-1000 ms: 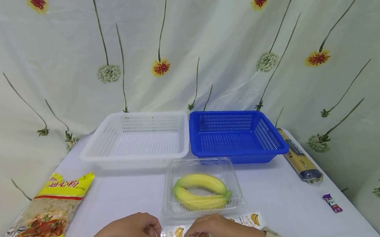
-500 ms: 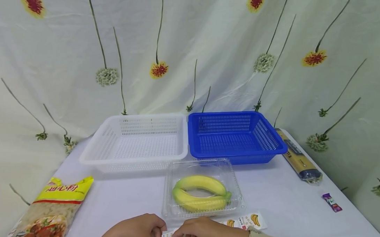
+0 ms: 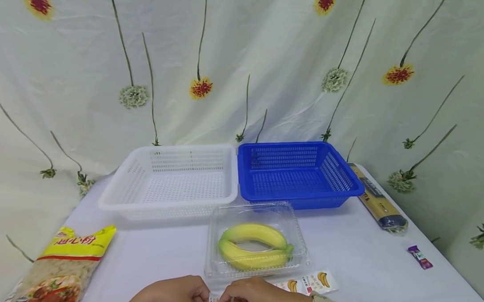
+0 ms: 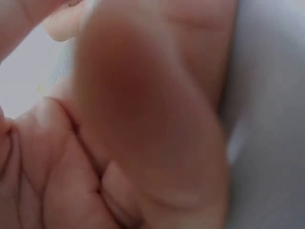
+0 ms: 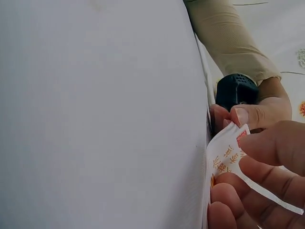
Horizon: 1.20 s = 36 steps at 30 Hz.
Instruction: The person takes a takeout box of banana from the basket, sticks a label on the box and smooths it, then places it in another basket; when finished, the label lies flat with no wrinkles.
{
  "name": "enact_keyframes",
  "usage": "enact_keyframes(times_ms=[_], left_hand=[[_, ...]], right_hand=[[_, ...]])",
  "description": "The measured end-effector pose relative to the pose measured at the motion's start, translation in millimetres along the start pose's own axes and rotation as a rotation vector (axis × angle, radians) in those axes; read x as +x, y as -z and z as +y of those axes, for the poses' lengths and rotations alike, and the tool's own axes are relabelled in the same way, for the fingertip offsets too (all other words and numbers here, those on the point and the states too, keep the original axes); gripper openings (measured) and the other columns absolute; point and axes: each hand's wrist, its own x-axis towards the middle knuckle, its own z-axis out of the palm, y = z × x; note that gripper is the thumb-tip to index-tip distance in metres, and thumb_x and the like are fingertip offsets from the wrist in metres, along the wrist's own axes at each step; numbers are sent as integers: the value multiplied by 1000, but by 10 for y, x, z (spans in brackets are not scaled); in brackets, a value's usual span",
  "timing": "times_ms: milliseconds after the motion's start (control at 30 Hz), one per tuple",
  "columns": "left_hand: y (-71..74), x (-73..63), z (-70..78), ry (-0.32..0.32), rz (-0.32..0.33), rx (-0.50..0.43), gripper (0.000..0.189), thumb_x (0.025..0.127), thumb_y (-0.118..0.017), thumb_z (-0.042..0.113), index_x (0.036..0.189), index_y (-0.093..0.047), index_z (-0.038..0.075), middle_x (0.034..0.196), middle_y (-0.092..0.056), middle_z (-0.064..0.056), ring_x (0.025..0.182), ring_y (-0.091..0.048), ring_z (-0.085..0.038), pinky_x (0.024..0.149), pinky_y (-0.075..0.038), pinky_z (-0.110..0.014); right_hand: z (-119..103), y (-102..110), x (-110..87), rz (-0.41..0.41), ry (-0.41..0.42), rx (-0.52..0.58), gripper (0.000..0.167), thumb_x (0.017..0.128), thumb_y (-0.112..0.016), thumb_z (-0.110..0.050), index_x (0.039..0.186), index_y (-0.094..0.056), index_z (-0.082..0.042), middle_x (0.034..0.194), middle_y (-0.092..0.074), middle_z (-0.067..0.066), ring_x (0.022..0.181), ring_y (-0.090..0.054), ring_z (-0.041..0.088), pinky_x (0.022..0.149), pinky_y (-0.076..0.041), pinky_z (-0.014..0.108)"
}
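A thin white strip printed with bananas (image 3: 322,281) lies on the table below the clear lidded box. My left hand (image 3: 173,296) pinches its left end between thumb and finger, as the right wrist view shows at the strip's corner (image 5: 226,155). Close beside it, my right hand (image 3: 261,294) has its thumb and curled fingers on the same strip, covering the middle part. Two bananas (image 3: 254,259) sit inside the clear plastic box (image 3: 296,227). Blurred skin of the left hand (image 4: 147,105) fills most of the left wrist view and hides what it holds.
A white basket (image 3: 167,202) and a blue basket (image 3: 303,197) stand side by side at the back. On the left lies a yellow-topped food bag (image 3: 58,277). A long spaghetti packet (image 3: 382,208) and a small purple-wrapped snack (image 3: 419,257) lie near the right edge.
My right hand has slid left along the strip toward the left hand, uncovering more of its right part. The left hand has shifted slightly right. The box and baskets stay in place.
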Motion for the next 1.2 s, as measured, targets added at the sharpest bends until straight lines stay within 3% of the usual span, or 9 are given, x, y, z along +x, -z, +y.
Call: enact_keyframes(times_ms=[167, 333, 500, 633, 800, 967, 1200], left_hand=[[-7, 39, -28, -65, -17, -67, 9, 81, -77, -6, 78, -71, -13, 60, -61, 14, 53, -49, 8, 50, -38, -11], [5, 85, -56, -113, -43, -112, 15, 86, -78, -5, 85, -70, -18, 68, -69, 7, 59, -54, 7, 53, -42, -11], [5, 93, -54, -117, -72, -132, 16, 88, -77, -4, 90, -72, -19, 71, -74, -16, 62, -58, 6, 55, -45, -11], [23, 83, -42, -125, -121, -111, 16, 91, -73, -4, 92, -71, -20, 70, -67, -28, 61, -53, 8, 55, -42, -11], [56, 57, -14, -125, -167, -76, 16, 91, -69, -6, 91, -68, -22, 67, -58, -29, 60, -47, 9, 54, -37, -11], [116, 28, -14, -108, -205, -72, 16, 91, -68, -8, 91, -66, -23, 63, -56, -23, 59, -46, 9, 53, -35, -11], [194, -19, -31, -93, -228, -49, 15, 93, -66, -9, 90, -64, -23, 66, -45, -39, 55, -42, 10, 50, -32, -12]], right_hand=[[-6, -59, 43, 27, -28, -16, 18, 97, -76, -2, 115, -75, -6, 101, -74, 2, 85, -52, -16, 73, -49, 6], [-26, -94, 94, 60, -47, -74, 15, 93, -79, -3, 104, -71, -8, 94, -70, -3, 81, -50, -16, 72, -46, 4], [-47, -130, 126, 101, -63, -115, 18, 86, -81, -1, 96, -69, -11, 86, -65, -7, 76, -46, -15, 70, -43, 3], [-53, -119, 137, 99, -46, -142, 16, 86, -80, -3, 94, -69, -11, 84, -62, -8, 76, -44, -15, 70, -42, 3], [-50, -82, 122, 82, 3, -144, 7, 94, -76, -6, 97, -70, -10, 85, -65, -6, 79, -45, -14, 73, -42, 3], [-17, -80, 115, 70, 20, -115, 6, 97, -74, -4, 95, -69, -7, 80, -65, -4, 77, -45, -15, 71, -43, 3], [335, -291, 39, 94, 41, -123, 17, 95, -81, -10, 96, -65, -14, 78, -64, -10, 75, -43, -20, 68, -45, 3]])
